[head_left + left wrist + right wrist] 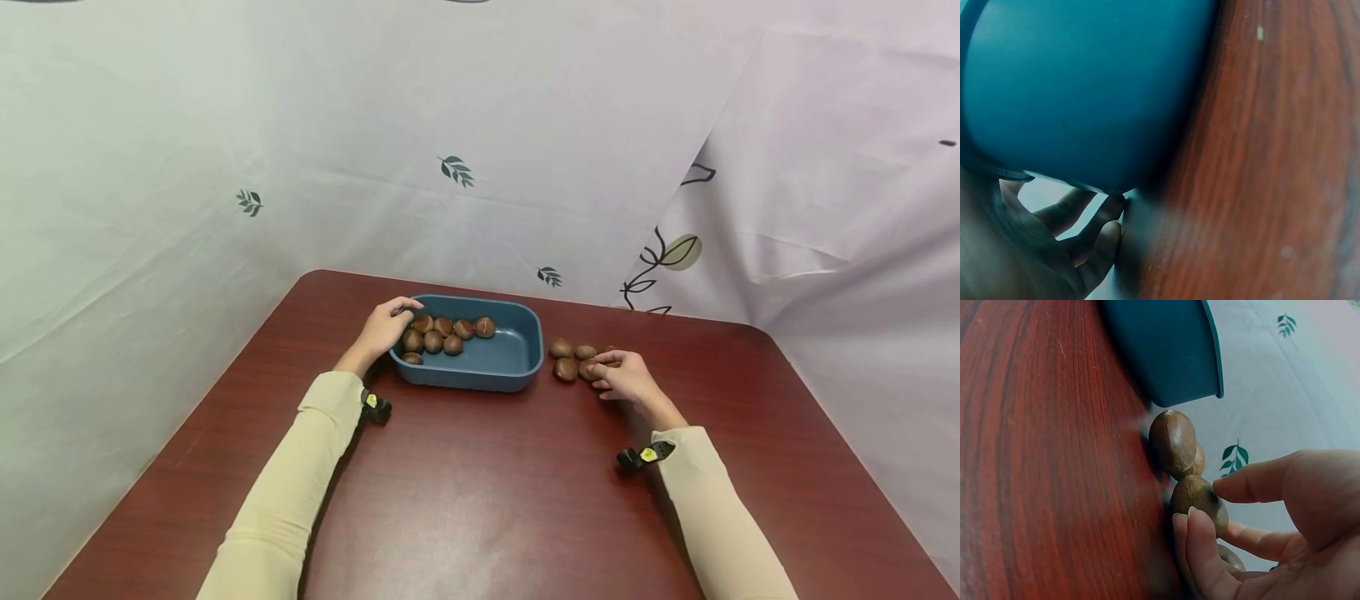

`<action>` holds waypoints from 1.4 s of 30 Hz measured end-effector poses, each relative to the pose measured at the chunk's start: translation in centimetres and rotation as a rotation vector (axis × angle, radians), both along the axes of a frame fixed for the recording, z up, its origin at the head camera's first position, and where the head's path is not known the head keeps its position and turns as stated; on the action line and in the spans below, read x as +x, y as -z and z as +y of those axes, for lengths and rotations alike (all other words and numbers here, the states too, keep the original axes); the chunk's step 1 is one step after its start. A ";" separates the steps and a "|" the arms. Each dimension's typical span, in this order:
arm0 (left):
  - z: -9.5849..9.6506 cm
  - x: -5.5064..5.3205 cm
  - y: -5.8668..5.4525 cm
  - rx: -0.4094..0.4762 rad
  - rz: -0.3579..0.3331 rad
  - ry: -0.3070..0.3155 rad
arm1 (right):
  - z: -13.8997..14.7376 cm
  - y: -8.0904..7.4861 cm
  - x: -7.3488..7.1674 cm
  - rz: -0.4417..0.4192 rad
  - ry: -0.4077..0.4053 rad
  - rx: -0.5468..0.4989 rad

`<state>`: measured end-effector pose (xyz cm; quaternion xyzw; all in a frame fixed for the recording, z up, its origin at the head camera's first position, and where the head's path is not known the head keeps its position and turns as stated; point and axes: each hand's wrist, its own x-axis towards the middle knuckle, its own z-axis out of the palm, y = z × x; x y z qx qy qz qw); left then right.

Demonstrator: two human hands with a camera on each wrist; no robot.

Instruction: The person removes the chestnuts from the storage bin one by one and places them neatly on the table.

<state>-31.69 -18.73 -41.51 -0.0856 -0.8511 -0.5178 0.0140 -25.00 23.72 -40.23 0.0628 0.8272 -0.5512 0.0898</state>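
Note:
A blue rectangular container [465,379] stands near the table's far edge, with several brown chestnuts [453,344] gathered in its left part. At its left end, my left hand [384,327] holds the rim by the far corner. The left wrist view shows its fingers [1100,244] against the outside of the container wall [1085,94]. To the right of the container, my right hand [626,379] pinches a chestnut [1194,497] between thumb and fingertips, low at the tabletop. Beside that one lie several loose chestnuts [566,369], one partly hidden behind the hand.
The dark red wooden table [480,483] has rounded far corners. Pale cloth [360,125] with a leaf print hangs behind it and along both sides. A strap with a small black camera [637,457] sits on each wrist.

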 end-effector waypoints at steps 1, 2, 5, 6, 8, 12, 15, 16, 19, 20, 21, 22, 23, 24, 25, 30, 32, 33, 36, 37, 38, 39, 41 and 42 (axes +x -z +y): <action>0.0 0.0 0.0 0.002 -0.001 -0.001 | 0.0 0.0 0.0 0.000 0.002 0.005; 0.0 0.0 0.0 0.001 -0.001 0.000 | 0.1 0.0 0.0 0.001 0.003 0.010; 0.0 0.1 0.0 0.003 -0.003 0.004 | 0.3 -0.2 0.2 0.003 -0.003 0.041; 0.0 0.1 0.0 0.004 -0.004 0.006 | 0.4 -0.4 0.3 0.003 -0.001 0.056; 0.0 0.2 0.0 0.004 -0.002 0.009 | 0.6 -0.7 0.4 0.009 -0.006 0.090; -0.1 0.3 -0.1 0.002 0.003 0.011 | 1.0 -1.4 0.5 0.022 -0.017 0.142; -0.1 0.3 -0.1 -0.001 0.003 0.011 | 1.0 -1.8 0.6 0.027 -0.036 0.155; -0.1 0.3 -0.1 -0.001 0.004 0.012 | 1.0 -1.9 0.6 0.026 -0.037 0.156; 0.0 0.3 -0.1 -0.004 0.004 0.015 | 0.8 -2.3 0.7 0.038 -0.042 0.158; 0.0 0.3 -0.1 0.000 0.004 0.014 | 0.7 -2.5 0.7 0.049 -0.050 0.161; 0.0 0.2 -0.1 0.001 0.003 0.012 | 0.6 -2.7 0.8 0.063 -0.058 0.163; 0.0 0.2 0.0 0.000 0.002 0.010 | 0.4 -2.9 0.8 0.073 -0.065 0.160; 0.0 0.1 0.0 0.000 0.001 0.008 | 0.2 -3.0 0.8 0.084 -0.074 0.162; 0.0 0.1 0.0 0.001 0.000 0.006 | -0.1 -3.2 0.8 0.095 -0.084 0.165; 0.0 0.1 0.0 0.001 0.000 0.005 | -0.3 -3.3 0.8 0.105 -0.094 0.166; -0.1 0.0 0.1 0.003 0.001 0.003 | -1.8 -3.9 0.8 0.137 -0.131 0.147; -0.1 0.0 0.1 0.002 0.003 0.000 | -2.4 -4.2 0.8 0.149 -0.146 0.136; -0.1 0.1 0.1 -0.002 0.004 0.001 | -2.7 -4.3 0.8 0.151 -0.152 0.130; -0.1 0.1 0.1 -0.010 0.006 0.008 | -3.5 -4.7 0.8 0.150 -0.160 0.128; -0.1 0.1 0.1 -0.010 0.007 0.007 | -3.8 -4.8 0.7 0.150 -0.164 0.123; 0.0 0.1 0.1 -0.008 0.008 0.008 | -4.1 -4.9 0.7 0.151 -0.168 0.113; -0.1 0.1 0.1 -0.007 0.009 0.012 | -4.4 -5.0 0.7 0.154 -0.171 0.109; 0.0 0.0 0.1 -0.001 0.008 0.008 | -5.0 -5.2 0.6 0.171 -0.175 0.094; 0.0 0.0 0.1 0.001 0.007 0.006 | -5.3 -5.2 0.5 0.181 -0.176 0.088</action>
